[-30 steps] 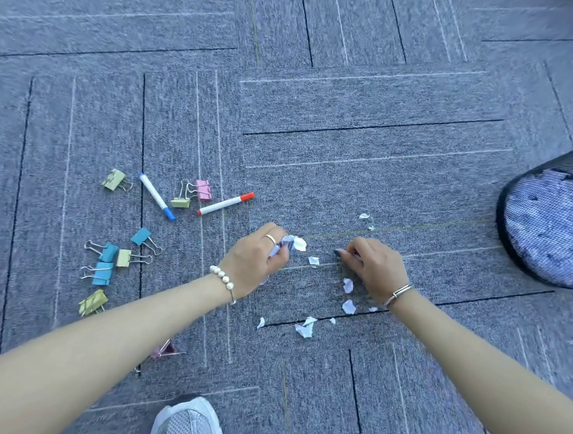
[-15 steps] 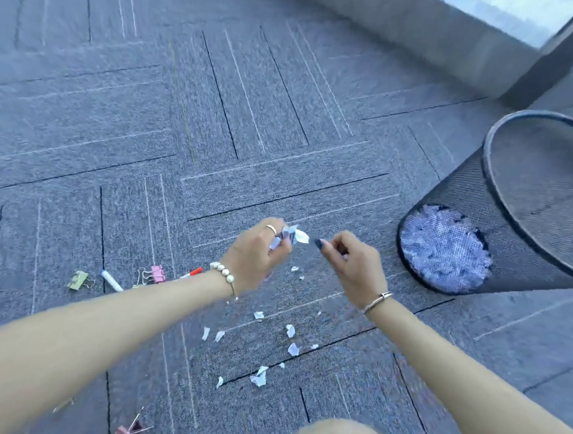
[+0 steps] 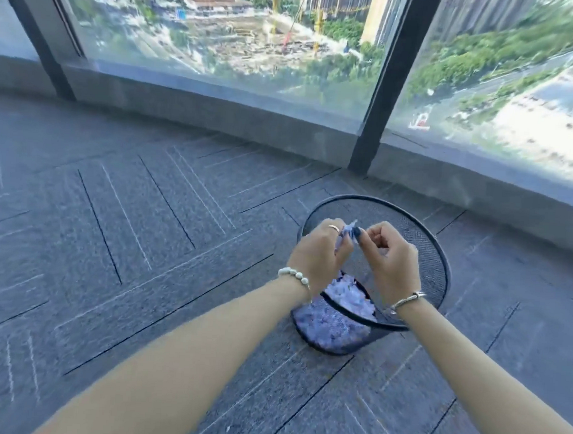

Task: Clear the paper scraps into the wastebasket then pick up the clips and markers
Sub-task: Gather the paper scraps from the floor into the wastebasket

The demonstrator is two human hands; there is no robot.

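A black mesh wastebasket [image 3: 438, 259] stands on the grey carpet, with a heap of pale paper scraps [image 3: 349, 296] at its bottom. Both my hands hover over its opening. My left hand [image 3: 316, 255] grips a small bunch of paper scraps [image 3: 348, 232] between thumb and fingers. My right hand [image 3: 388, 256] is curled beside it, thumb touching the same bunch; what its fingers hold is hidden. The clips, the markers and the scraps on the floor are out of view.
Grey carpet tiles [image 3: 125, 257] spread to the left and in front of the basket. A low grey ledge [image 3: 218, 108] and tall windows with dark frames [image 3: 384, 78] run along the far side, just behind the basket.
My view has swung up and to the right. Both hands have lifted from the floor and moved over the wastebasket, the left still carrying scraps. Clips and markers have left the view.
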